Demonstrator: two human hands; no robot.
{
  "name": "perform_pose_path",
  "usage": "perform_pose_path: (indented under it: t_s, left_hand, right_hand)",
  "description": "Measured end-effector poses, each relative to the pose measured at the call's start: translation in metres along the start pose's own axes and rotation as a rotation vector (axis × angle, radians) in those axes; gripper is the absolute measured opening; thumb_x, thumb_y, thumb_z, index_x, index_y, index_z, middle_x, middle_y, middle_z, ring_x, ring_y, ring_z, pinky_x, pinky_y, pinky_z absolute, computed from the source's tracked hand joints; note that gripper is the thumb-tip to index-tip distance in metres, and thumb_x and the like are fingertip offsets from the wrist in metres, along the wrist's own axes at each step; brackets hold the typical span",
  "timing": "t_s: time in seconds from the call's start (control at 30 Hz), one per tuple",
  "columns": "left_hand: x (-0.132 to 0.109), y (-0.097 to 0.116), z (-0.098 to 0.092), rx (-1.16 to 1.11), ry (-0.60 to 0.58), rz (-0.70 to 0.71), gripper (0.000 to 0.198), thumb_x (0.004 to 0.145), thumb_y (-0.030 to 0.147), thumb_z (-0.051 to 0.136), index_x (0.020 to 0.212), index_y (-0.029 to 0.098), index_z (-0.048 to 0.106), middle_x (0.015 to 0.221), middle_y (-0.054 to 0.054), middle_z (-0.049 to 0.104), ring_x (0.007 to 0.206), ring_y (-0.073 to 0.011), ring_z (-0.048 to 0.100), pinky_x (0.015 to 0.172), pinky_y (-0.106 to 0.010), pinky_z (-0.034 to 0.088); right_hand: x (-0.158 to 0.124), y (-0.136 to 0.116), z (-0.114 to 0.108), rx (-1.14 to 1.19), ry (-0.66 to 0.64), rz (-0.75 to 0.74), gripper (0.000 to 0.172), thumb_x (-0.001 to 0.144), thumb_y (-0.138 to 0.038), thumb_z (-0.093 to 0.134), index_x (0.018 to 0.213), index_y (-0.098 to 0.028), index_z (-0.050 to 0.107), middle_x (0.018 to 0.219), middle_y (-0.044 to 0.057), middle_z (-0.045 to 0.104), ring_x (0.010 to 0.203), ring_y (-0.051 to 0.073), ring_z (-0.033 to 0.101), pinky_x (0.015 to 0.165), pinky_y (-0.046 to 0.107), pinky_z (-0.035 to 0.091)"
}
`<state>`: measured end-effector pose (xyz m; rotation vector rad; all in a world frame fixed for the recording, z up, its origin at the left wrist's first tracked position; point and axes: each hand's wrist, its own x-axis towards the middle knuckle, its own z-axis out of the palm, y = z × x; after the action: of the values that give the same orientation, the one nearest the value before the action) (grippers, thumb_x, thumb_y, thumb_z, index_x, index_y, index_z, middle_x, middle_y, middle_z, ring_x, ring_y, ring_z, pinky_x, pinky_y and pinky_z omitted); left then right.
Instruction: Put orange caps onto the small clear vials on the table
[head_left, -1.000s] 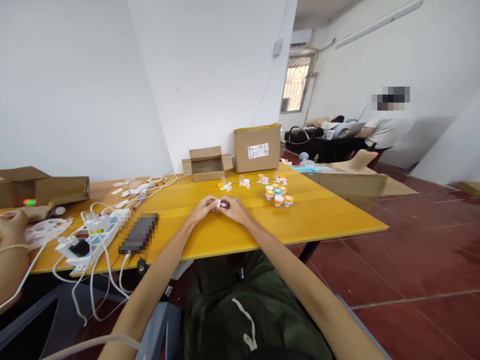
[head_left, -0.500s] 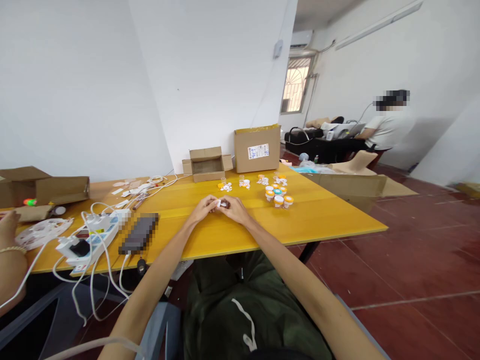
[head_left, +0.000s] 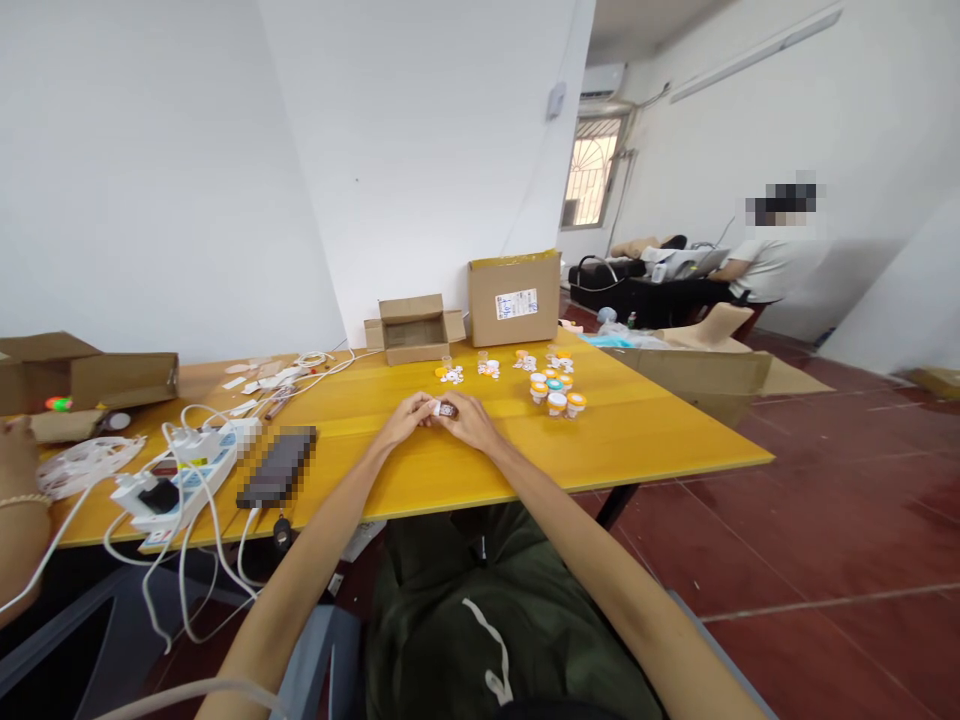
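While both forearms (head_left: 346, 482) slant inward, the left hand (head_left: 406, 419) and right hand (head_left: 472, 420) meet over the tabletop (head_left: 630, 440). Their fingers (head_left: 423, 404) clamp a brown-and-white item (head_left: 448, 410).

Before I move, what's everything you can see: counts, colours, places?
table: 1, yellow-brown, middle of view
small bottle-like item: 1, dark and white, held mid-table
lidded jars: about 7, orange, white and teal lids, table's right
small-piece heaps: 4, mostly white, table's far side
cartons: at least 4, brown, back, left and right
phone: 1, dark, table's left
power strip: 1, white, beside phone
cables: several, white, table's left
window: 1, pale, back right
air conditioner: 1, white, above window
seated person: 1, white top, back right
other person's hand: 1, bare, left edge
left hand: 1, bare, on item
right hand: 1, bare, on item
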<state>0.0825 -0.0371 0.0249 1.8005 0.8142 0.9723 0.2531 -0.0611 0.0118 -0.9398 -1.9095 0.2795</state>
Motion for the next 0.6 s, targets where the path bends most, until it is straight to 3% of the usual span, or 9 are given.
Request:
perform_pose_path:
  t_s: [0.3, 0.6]
  left_hand:
    - [0.0015, -0.0006, 0.0006, 0.003, 0.006, 0.017, 0.045, 0.078, 0.062, 0.065, 0.082, 0.017, 0.062, 0.064, 0.001, 0.065, 0.060, -0.0130, 0.061, 0.061, -0.025, 0.046]
    - [0.0004, -0.0015, -0.0001, 0.000, 0.009, 0.039, 0.044, 0.078, 0.061, 0.066, 0.085, 0.017, 0.063, 0.063, 0.001, 0.064, 0.060, -0.0136, 0.062, 0.062, -0.025, 0.048]
  right_hand:
    - [-0.0006, 0.0022, -0.0001, -0.008, 0.035, -0.026, 0.014, 0.077, -0.017, 0.062, 0.089, -0.023, 0.067, 0.087, 0.003, 0.069, 0.078, 0.018, 0.061, 0.072, 0.027, 0.046]
    - [0.0021, 0.0005, 0.0013, 0.064, 0.023, 0.057, 0.009, 0.075, -0.019, 0.064, 0.083, -0.022, 0.067, 0.079, 0.000, 0.069, 0.070, 0.016, 0.059, 0.067, 0.026, 0.045]
